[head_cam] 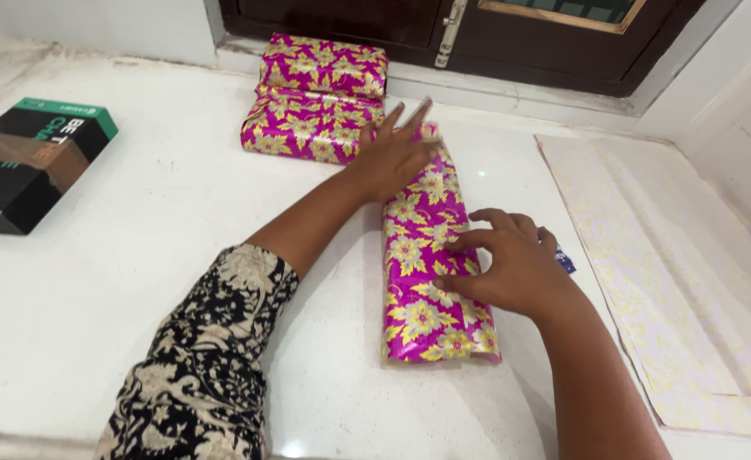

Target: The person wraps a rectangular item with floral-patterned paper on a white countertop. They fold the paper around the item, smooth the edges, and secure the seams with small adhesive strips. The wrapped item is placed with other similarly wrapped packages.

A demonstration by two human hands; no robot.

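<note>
Both hands are pressing flat and released, grasping nothing, the left hand (397,153) and right hand (512,264) on the parcel (427,255) lying mid-counter, so the glossy paper is perhaps slipping open if the pressure is getting weaker, I think.

Home interior, likely. White stone counter (137,281) abuts dark wooden window frame (444,34) with metal latch (452,25); wrapped gifts (316,98) below frame, wrapping paper sheets (690,281) right of it.
</note>
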